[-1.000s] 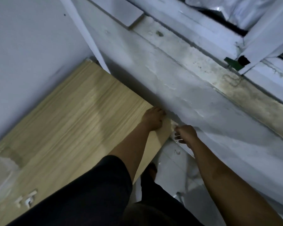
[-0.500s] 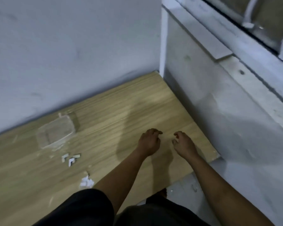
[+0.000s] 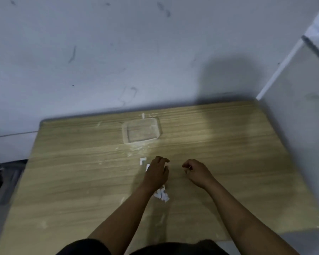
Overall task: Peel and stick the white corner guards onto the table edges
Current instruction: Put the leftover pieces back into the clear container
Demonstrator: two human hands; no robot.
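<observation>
While your forearms reach out from the bottom of the view, a black sleeve [image 3: 81, 247] shows at your left arm and both hands hang low over the wooden table [image 3: 228, 162]. Just under your left wrist sits a small heap of torn white paper scraps [image 3: 162, 195], flat on the tabletop. Your left hand [image 3: 157, 173] is palm down, fingers loosely curled and spread a little, holding nothing that shows; whether the tips touch the wood I cannot tell. Right beside its knuckles lies one white corner guard [image 3: 147, 167], partly hidden by the hand, and just beyond that another L-shaped white corner guard [image 3: 142, 160] lies in the open. Your right hand [image 3: 196, 172] is apart from the left, fingers curled in toward the thumb; something pale shows at the fingertips, too small to tell whether you pinch it. Farther out, a clear shallow plastic tray [image 3: 125, 134] rests on the table with pale crumbs around it. Beyond the far edge stands the scuffed grey wall [image 3: 118, 52].
</observation>
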